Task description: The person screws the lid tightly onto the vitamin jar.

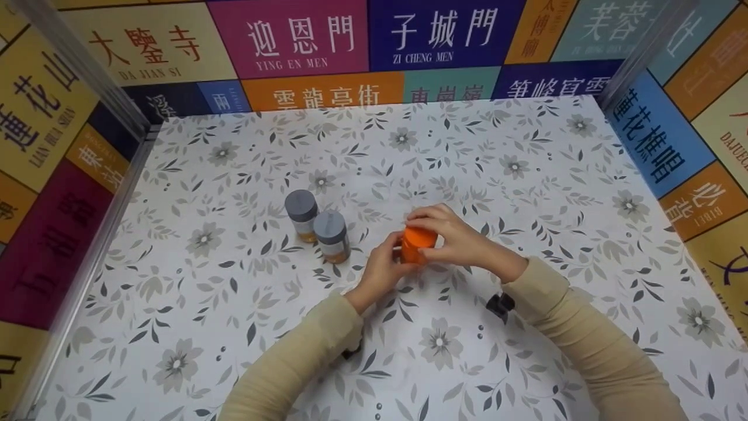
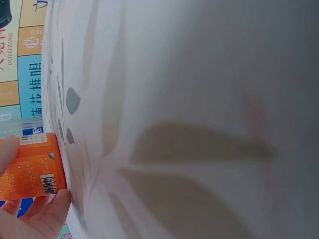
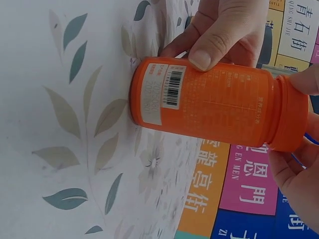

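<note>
An orange bottle [image 1: 413, 255] with an orange lid [image 1: 421, 237] stands upright near the middle of the patterned tabletop. My left hand [image 1: 383, 264] grips the lower body from the left, thumb in front and fingers round the far side. My right hand [image 1: 459, 237] holds the lid from the right, its fingers curled over the far edge and the thumb on the near side. In the right wrist view, the lid [image 3: 291, 114] sits on the bottle's neck, and a white label with a barcode [image 3: 173, 88] shows on the body.
Two bottles with grey lids, one farther back [image 1: 301, 210] and one nearer [image 1: 332, 231], stand close together left of my hands. The floral tabletop [image 1: 234, 316] is bordered at the back and sides by panels [image 1: 292, 35] with coloured signs.
</note>
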The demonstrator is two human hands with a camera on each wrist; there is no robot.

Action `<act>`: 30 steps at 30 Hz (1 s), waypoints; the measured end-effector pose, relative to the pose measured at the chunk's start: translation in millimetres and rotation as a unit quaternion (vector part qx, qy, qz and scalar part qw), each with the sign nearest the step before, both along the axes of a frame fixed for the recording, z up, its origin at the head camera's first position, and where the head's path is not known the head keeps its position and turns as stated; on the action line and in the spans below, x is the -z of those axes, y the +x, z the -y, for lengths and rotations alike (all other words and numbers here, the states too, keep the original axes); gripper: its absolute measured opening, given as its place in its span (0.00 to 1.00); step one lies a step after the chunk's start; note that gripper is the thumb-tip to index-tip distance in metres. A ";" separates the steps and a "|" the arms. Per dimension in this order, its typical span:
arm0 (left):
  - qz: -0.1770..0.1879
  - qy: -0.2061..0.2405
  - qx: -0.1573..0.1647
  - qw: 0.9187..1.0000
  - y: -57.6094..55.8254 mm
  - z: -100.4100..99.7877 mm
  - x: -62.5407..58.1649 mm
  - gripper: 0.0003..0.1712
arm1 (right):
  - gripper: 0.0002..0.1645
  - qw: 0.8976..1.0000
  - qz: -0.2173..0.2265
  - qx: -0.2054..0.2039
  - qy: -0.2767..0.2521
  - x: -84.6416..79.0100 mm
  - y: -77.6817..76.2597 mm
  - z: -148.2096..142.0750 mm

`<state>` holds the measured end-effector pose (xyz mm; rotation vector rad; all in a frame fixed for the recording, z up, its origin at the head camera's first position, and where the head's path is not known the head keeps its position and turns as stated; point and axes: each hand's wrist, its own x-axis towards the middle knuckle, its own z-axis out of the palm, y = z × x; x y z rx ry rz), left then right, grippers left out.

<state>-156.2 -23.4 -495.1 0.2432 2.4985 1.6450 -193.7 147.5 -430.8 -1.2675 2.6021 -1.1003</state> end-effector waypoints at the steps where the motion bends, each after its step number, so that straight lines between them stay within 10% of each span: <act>1: 0.000 0.000 0.000 1.000 0.1 0.0 -0.3 0.32 | 0.26 1.000 0.001 0.001 -0.001 0.4 0.1 -0.2; 30: -0.015 0.003 -0.002 1.000 1.0 -1.1 -1.3 0.30 | 0.31 0.983 -0.017 0.163 -0.078 22.1 12.3 13.7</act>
